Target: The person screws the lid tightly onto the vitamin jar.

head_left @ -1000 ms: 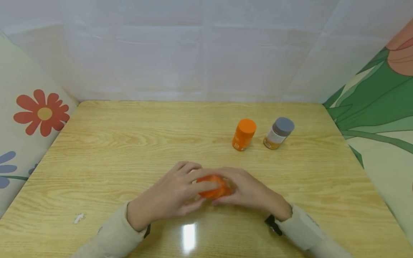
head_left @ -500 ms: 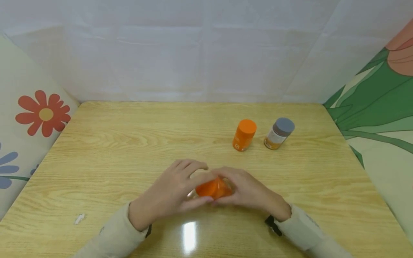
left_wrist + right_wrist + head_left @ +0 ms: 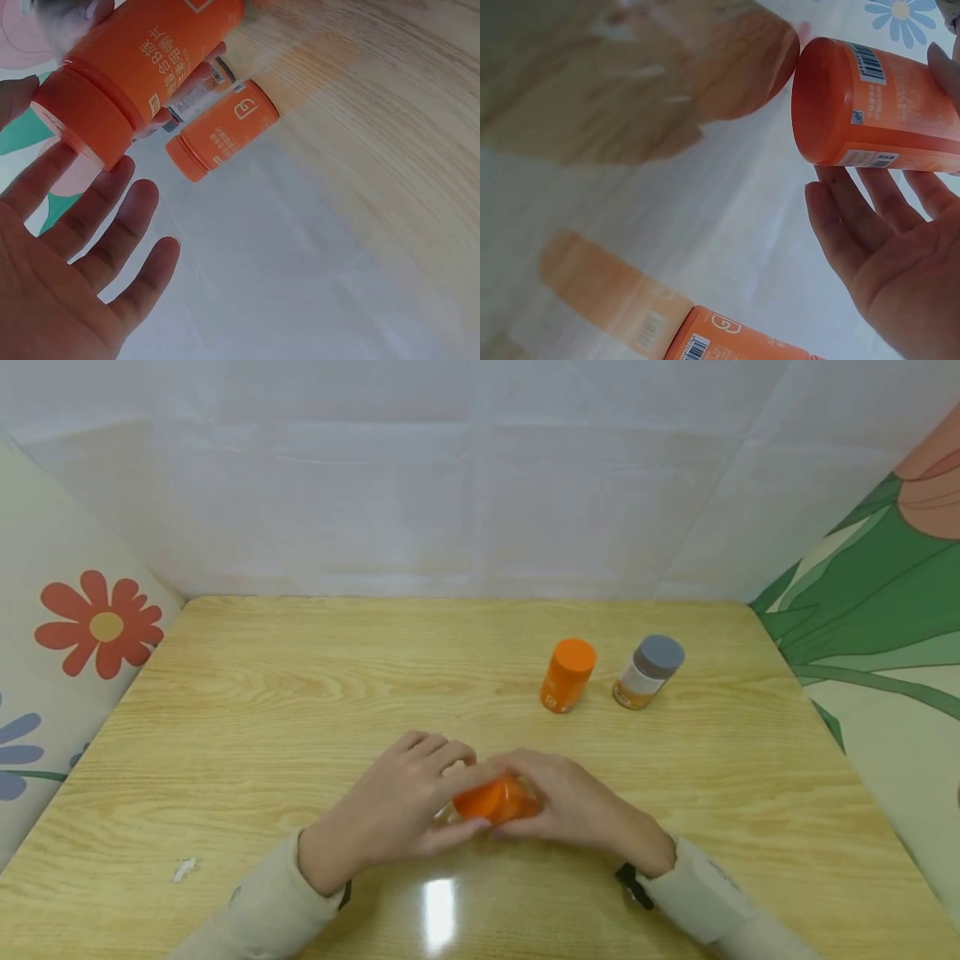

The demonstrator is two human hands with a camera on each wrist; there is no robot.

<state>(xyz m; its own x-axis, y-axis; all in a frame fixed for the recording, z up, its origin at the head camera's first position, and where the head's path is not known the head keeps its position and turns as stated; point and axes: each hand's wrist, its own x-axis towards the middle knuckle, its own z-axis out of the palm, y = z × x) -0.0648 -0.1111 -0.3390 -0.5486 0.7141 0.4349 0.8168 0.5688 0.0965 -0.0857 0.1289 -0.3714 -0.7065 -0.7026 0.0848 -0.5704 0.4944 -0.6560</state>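
Observation:
In the head view an orange plastic pill bottle (image 3: 519,800) lies tilted between the two hands, its cap (image 3: 480,800) facing left. My left hand (image 3: 397,806) pinches that cap between thumb and index finger; the other fingers are spread off it, as the left wrist view also shows around the cap (image 3: 86,124). My right hand (image 3: 581,802) grips the bottle's body, thumb on one side and fingers on the other. The right wrist view shows the bottle's base and barcode label (image 3: 870,66). Whether the cap is loose cannot be seen.
A second orange bottle (image 3: 567,675) stands upright beyond the right hand. To its right is a jar with a grey lid (image 3: 650,671). The wooden table (image 3: 300,693) meets a white cloth backdrop (image 3: 480,510), with flower-printed panels on both sides.
A second ago the left fingers reached over the cap; since then they have drawn back to the left, leaving thumb and index finger on it. The right hand has hardly moved.

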